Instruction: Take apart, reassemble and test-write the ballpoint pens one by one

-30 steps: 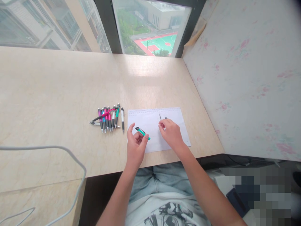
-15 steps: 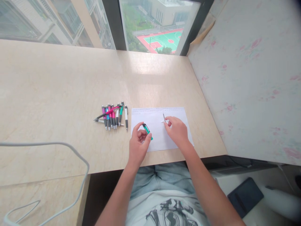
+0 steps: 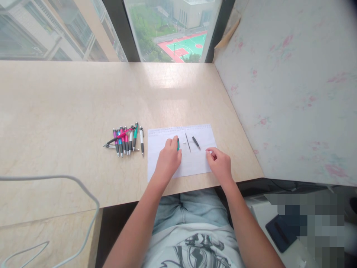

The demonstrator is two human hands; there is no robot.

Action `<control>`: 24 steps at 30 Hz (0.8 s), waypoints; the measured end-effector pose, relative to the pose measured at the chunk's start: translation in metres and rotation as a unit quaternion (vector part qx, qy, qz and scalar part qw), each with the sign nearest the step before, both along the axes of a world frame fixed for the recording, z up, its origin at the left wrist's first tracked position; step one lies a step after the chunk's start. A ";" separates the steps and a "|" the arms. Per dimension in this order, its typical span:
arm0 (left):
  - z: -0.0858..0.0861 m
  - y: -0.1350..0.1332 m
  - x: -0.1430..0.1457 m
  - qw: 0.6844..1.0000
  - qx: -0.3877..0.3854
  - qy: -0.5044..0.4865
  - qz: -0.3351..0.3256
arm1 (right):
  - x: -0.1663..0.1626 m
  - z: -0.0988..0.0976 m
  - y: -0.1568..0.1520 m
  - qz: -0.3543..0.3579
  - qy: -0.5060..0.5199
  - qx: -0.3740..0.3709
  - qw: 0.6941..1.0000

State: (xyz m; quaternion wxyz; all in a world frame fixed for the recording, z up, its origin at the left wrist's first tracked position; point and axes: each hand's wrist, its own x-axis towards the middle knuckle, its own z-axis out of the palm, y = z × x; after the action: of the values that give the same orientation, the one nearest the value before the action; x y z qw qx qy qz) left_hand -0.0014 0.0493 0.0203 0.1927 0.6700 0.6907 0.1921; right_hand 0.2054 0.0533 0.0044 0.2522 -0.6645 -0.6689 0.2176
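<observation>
On the white sheet of paper (image 3: 192, 163), my left hand (image 3: 169, 156) is closed around a green pen barrel (image 3: 178, 143), mostly hidden by my fingers. Just right of it lie a small white piece (image 3: 184, 143), a thin dark pen refill (image 3: 187, 142) and a black pen grip section (image 3: 196, 142) with a silver tip. My right hand (image 3: 219, 163) rests by the paper's right edge, thumb and fingers pinched together. Whatever is between them, if anything, is too small to see.
Left of the paper lies a pile of pens (image 3: 122, 140) in several colours, with a white pen (image 3: 141, 140) beside it. A grey cable (image 3: 69, 177) loops over the table's left side. A patterned wall (image 3: 279, 93) borders the right, windows the back.
The refill has left my right hand and lies on the paper. That hand moved right, uncovering the black grip section. My left hand turned over, bringing the green barrel down to the sheet.
</observation>
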 end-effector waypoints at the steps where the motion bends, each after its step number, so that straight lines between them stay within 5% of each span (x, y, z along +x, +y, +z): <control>1: 0.000 0.003 0.002 0.999 -0.011 0.031 -0.005 | 0.000 0.000 0.000 -0.001 0.002 -0.001 1.000; 10: 0.013 0.010 0.003 0.987 -0.039 0.156 0.021 | 0.003 -0.005 -0.006 0.004 0.023 0.010 1.000; 15: 0.012 -0.017 -0.011 0.995 0.009 0.092 0.044 | 0.001 -0.005 -0.015 0.013 0.080 0.053 0.995; 24: 0.002 -0.073 0.003 0.998 0.039 -0.028 -0.045 | -0.030 -0.003 -0.043 0.153 0.104 0.085 0.979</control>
State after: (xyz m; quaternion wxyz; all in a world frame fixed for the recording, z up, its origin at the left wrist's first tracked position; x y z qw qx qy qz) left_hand 0.0011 -0.0238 0.0218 0.1943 0.7017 0.6460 0.2290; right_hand 0.1757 0.0106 0.0017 0.3401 -0.5042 -0.7487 0.2637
